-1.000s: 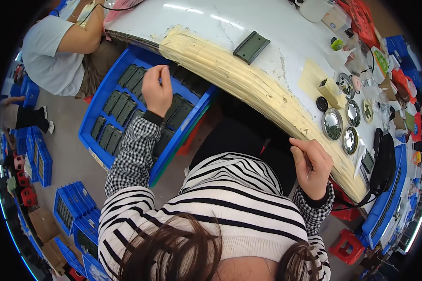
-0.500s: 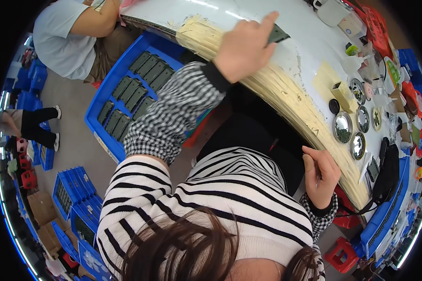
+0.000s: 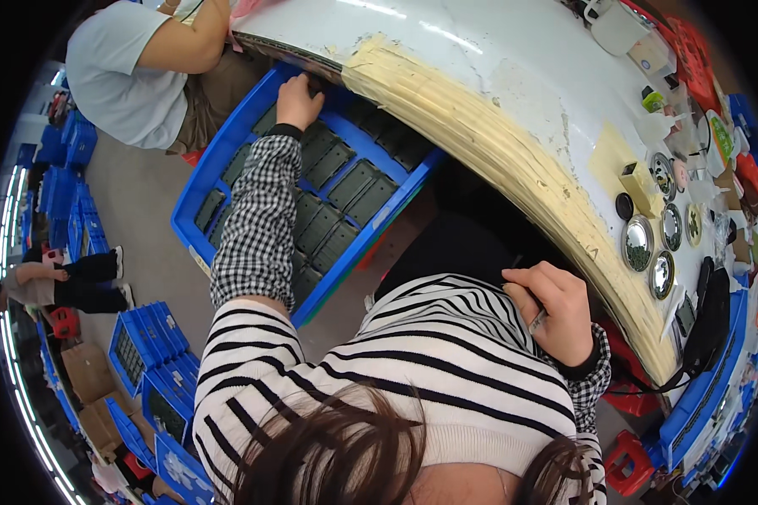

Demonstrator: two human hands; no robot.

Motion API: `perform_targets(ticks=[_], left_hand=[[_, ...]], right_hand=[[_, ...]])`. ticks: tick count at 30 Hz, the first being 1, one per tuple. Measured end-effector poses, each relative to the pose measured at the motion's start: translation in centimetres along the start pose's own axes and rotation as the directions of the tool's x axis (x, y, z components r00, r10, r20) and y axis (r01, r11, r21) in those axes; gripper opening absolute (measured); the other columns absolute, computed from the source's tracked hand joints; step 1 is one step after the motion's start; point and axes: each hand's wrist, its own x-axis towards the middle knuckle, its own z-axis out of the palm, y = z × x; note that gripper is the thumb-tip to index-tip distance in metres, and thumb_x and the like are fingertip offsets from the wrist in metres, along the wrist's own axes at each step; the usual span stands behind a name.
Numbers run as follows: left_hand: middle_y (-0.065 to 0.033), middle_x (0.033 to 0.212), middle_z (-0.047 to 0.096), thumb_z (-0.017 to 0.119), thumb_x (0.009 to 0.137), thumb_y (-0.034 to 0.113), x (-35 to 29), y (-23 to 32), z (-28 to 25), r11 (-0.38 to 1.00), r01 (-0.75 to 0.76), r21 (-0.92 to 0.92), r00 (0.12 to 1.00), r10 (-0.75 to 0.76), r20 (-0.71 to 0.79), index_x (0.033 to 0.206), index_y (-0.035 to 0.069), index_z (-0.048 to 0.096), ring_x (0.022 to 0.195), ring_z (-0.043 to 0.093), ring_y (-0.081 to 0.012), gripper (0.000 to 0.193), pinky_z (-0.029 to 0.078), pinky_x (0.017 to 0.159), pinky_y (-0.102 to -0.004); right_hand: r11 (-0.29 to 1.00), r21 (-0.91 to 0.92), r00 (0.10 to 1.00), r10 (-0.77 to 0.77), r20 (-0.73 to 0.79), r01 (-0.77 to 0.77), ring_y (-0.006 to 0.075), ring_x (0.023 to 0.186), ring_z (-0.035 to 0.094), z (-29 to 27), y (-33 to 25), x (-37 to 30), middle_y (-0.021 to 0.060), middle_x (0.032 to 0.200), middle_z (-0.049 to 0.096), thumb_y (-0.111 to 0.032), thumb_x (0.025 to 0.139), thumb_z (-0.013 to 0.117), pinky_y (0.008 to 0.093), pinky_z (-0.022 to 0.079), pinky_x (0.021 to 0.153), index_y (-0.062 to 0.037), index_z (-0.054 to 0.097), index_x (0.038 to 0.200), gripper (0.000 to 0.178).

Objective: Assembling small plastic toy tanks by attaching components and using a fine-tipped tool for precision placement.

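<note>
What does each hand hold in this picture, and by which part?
The right hand grips a thin tool by its shaft. The left hand rests among dark parts in the blue crate; any hold there cannot be told.

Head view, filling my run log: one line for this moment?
left hand: reaching into blue crate, on dark flat parts | right hand: shut on thin metal tool, near lap

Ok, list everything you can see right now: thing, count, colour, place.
Crate: one, blue, on floor left of table.
Dark flat parts: many, dark grey, in rows inside crate.
Table: one, white, taped tan edge, ahead.
Round shiny discs: several, silver, table right.
Stacked crates: several, blue, floor lower left.
Co-worker: one, light shirt, upper left.
Left hand: on parts at crate's far end.
Right hand: fist around thin tool, near table edge.
</note>
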Motion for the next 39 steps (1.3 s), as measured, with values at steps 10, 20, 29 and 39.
perform_targets(ticks=[10, 20, 29, 39], left_hand=[[-0.0249, 0.097, 0.065, 0.056, 0.091, 0.025, -1.2, 1.1, 0.8, 0.942, -0.026, -0.334, 0.986, 0.080, 0.148, 0.110, 0.001, 0.060, 0.091, 0.060, -0.0436, 0.031, 0.048, 0.079, -0.0478], [-0.0194, 0.088, 0.064, 0.067, 0.084, 0.048, -26.4, -9.9, -19.4, 0.468, 0.883, -0.016, 0.460, -0.873, -0.159, 0.102, -0.008, 0.061, 0.079, 0.064, -0.0271, 0.060, 0.051, 0.070, -0.0371], [-0.0055, 0.081, 0.059, 0.067, 0.080, 0.011, -31.7, -7.1, -16.6, 0.020, 0.534, -0.846, 0.462, -0.845, 0.271, 0.104, 0.002, 0.057, 0.066, 0.061, -0.0182, 0.027, 0.053, 0.057, -0.0320], [-0.0037, 0.074, 0.057, 0.064, 0.082, 0.006, -37.0, -6.3, -25.9, -0.011, 0.429, -0.903, 0.474, -0.848, 0.236, 0.090, 0.007, 0.055, 0.061, 0.061, -0.0171, 0.012, 0.053, 0.055, -0.0305]], right_hand=[[0.967, 0.195, 0.986, 0.152, 0.067, -0.162, 0.0266, 0.062, 0.060, 2.1, 0.5, 2.1, 0.0114, 0.071, 0.059, -0.004, 0.081, 0.068, 0.0326, 0.048, 0.060, -0.0003, 0.066, 0.093, 0.012], [0.468, 0.691, 0.809, 0.501, 0.307, -0.551, 0.0075, 0.058, 0.047, 14.7, 7.7, 11.8, 0.0045, 0.090, 0.060, -0.036, 0.098, 0.053, 0.0276, 0.053, 0.061, 0.0007, 0.054, 0.118, 0.042], [0.283, 0.749, 0.729, 0.581, 0.363, -0.599, 0.0042, 0.055, 0.036, 15.9, 6.9, 13.3, -0.0054, 0.073, 0.041, -0.034, 0.091, 0.067, 0.0276, 0.053, 0.068, -0.0055, 0.059, 0.107, 0.034], [0.015, 0.802, 0.753, 0.353, 0.555, -0.598, 0.0044, 0.054, 0.040, 16.5, 3.2, 9.9, -0.0064, 0.066, 0.040, -0.030, 0.092, 0.066, 0.0298, 0.055, 0.070, -0.0114, 0.052, 0.090, 0.023]])
